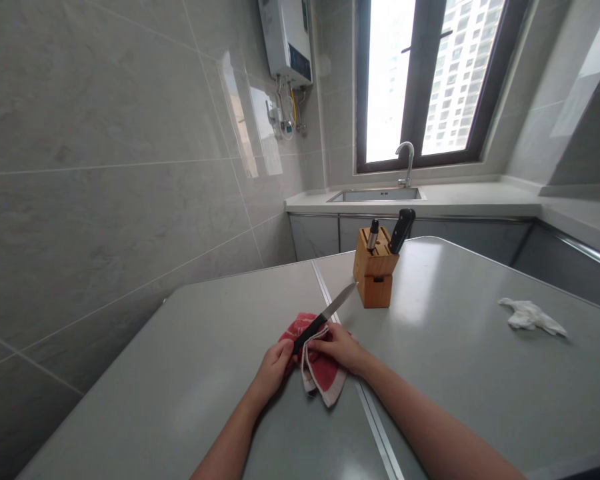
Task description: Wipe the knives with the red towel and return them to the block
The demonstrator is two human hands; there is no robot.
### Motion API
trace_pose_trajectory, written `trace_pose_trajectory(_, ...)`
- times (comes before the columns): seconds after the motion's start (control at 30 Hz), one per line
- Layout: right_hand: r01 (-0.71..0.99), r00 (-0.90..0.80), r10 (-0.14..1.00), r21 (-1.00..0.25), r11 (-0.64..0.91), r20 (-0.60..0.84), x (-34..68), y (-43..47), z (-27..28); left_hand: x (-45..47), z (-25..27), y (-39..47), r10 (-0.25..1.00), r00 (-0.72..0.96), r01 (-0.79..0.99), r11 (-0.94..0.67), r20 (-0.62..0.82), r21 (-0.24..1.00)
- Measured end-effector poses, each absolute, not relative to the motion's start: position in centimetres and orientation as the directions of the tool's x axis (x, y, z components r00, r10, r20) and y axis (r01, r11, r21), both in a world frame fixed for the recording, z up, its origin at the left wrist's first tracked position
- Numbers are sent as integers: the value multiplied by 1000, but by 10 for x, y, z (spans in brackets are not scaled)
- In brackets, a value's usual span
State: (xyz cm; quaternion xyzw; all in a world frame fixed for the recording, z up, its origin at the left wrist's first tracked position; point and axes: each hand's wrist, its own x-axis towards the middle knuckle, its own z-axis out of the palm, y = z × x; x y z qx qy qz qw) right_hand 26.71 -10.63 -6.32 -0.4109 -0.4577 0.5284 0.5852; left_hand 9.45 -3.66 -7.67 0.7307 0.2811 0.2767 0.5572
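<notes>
A kitchen knife (339, 300) with a black handle is held over the table, its blade pointing away and to the right. My left hand (276, 363) is closed around the end of its handle. In my right hand (341, 345) is a red cloth with white edges (330, 375), pinched beside the handle. The cloth also spreads behind and under the knife, and part of it hangs toward me. Just beyond the blade tip stands a wooden knife block (377, 291), with a large black-handled knife (403, 230) and a second, thinner handle (373, 235) sticking out.
A crumpled white cloth or tissue (530, 317) lies on the right of the grey table (205, 333). A metal strip (375, 417) runs across the tabletop. Behind are a counter with a sink (375, 195) and faucet (406, 163), and a tiled wall at left.
</notes>
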Motion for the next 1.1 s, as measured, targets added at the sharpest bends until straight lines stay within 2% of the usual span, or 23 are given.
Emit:
trace_pose_trajectory(0.2,-301,84,988,-942,149,130,269,-106,-63,94,-79,-37,702,708,73,-185,79,980)
trace_pose_trajectory(0.43,-349,94,988,-926,147,121,272,-107,-61,95,-74,-39,673,727,142,-338,134,931)
trace_pose_trajectory(0.7,-287,128,981,-942,177,145,270,-109,-56,97,-57,-49,669,677,113,-507,307,855)
trace_pose_trajectory(1.1,-221,188,968,-953,208,168,269,-108,-59,96,-55,-53,598,745,122,-557,294,822)
